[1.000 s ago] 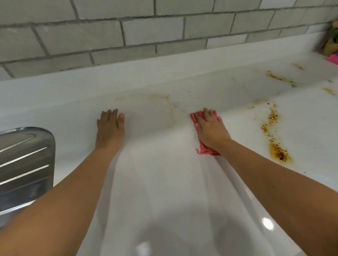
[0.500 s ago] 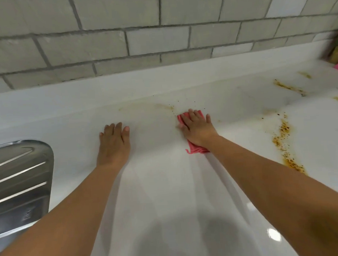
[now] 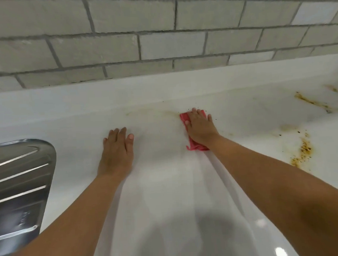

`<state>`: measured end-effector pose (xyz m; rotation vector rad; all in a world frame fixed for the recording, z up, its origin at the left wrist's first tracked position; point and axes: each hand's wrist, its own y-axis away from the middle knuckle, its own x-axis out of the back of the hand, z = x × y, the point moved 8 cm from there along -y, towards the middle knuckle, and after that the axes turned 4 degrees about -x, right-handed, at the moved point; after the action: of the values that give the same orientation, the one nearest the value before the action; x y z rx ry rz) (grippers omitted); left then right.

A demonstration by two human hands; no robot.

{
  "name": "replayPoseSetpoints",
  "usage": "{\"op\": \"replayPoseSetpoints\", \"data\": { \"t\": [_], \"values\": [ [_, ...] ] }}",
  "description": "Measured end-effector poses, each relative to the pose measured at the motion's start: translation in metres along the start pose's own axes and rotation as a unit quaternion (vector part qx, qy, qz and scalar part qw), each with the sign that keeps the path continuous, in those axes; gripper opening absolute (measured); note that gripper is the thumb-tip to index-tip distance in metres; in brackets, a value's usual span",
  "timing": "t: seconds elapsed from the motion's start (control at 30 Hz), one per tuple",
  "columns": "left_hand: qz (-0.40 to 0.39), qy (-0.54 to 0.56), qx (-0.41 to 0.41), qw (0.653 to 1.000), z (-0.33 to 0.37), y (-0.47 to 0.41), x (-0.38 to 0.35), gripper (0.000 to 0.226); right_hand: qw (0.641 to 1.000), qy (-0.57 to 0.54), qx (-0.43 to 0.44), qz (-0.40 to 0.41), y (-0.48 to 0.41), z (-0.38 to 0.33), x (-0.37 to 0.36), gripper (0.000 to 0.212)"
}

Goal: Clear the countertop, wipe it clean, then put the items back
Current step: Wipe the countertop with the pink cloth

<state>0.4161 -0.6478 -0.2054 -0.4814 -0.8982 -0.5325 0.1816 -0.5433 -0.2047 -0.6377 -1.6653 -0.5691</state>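
Note:
My right hand presses flat on a pink cloth lying on the white countertop, near the back where it meets the raised ledge. Most of the cloth is hidden under the palm; its ends show beyond the fingertips and at the wrist. A faint yellowish smear with dark specks runs just left of the cloth. My left hand rests flat on the counter, fingers together, holding nothing, well to the left of the cloth.
Brown and orange stains mark the counter at the right, with another streak farther back. A steel sink drainboard sits at the left edge. A grey tiled wall rises behind the ledge.
My right hand has slid the cloth away from me and slightly left, toward the back ledge and onto the smear. The left hand has stayed put. The view has tilted, hiding the items at far right.

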Motion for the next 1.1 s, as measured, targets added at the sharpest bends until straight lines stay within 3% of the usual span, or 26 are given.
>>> {"op": "replayPoseSetpoints", "data": {
  "t": [0.07, 0.2, 0.27, 0.33, 0.43, 0.5, 0.57, 0.63, 0.7, 0.8, 0.9, 1.0, 1.1],
  "values": [
    [0.005, 0.005, 0.003, 1.0, -0.001, 0.0, 0.001, 0.053, 1.0, -0.019, 0.005, 0.01, 0.011, -0.021, 0.0, 0.054],
    [0.01, 0.032, 0.004, 0.999, 0.001, 0.0, 0.004, 0.052, 0.978, -0.055, 0.2, -0.014, 0.101, -0.074, -0.01, 0.051],
    [0.019, 0.041, 0.012, 0.999, -0.002, -0.001, 0.009, 0.052, 0.972, -0.067, 0.222, -0.036, 0.1, -0.062, -0.005, 0.049],
    [0.048, 0.019, 0.022, 0.998, -0.012, -0.007, 0.022, 0.052, 0.988, -0.054, 0.136, -0.046, 0.055, -0.035, -0.004, 0.05],
    [0.085, 0.017, 0.061, 0.994, -0.034, -0.015, 0.039, 0.052, 0.999, -0.018, -0.031, 0.035, 0.015, -0.009, 0.011, 0.052],
    [0.098, 0.045, 0.092, 0.99, -0.044, -0.014, 0.041, 0.052, 0.997, -0.03, -0.054, 0.05, 0.028, -0.029, 0.005, 0.055],
    [0.096, 0.056, 0.085, 0.99, -0.04, -0.015, 0.038, 0.052, 0.995, -0.068, 0.063, 0.039, 0.06, -0.082, -0.007, 0.065],
    [0.106, 0.071, 0.077, 0.989, -0.036, -0.014, 0.038, 0.05, 0.969, -0.104, 0.22, 0.049, 0.087, -0.135, -0.015, 0.06],
    [0.124, 0.09, 0.083, 0.985, -0.038, -0.014, 0.042, 0.049, 0.959, -0.119, 0.256, 0.018, 0.071, -0.161, -0.02, 0.051],
    [0.123, 0.082, 0.086, 0.985, -0.04, -0.013, 0.043, 0.049, 0.971, -0.139, 0.191, -0.017, 0.013, -0.151, -0.018, 0.049],
    [0.119, 0.08, 0.086, 0.986, -0.041, -0.015, 0.041, 0.049, 0.994, -0.065, 0.09, -0.01, -0.035, -0.082, -0.005, 0.047],
    [0.12, 0.085, 0.084, 0.985, -0.042, -0.015, 0.042, 0.05, 0.999, -0.009, -0.02, 0.027, -0.027, -0.01, 0.006, 0.049],
    [0.116, 0.087, 0.084, 0.986, -0.041, -0.016, 0.04, 0.051, 0.997, 0.004, -0.075, 0.032, 0.017, -0.015, 0.001, 0.06]
  ]
}}
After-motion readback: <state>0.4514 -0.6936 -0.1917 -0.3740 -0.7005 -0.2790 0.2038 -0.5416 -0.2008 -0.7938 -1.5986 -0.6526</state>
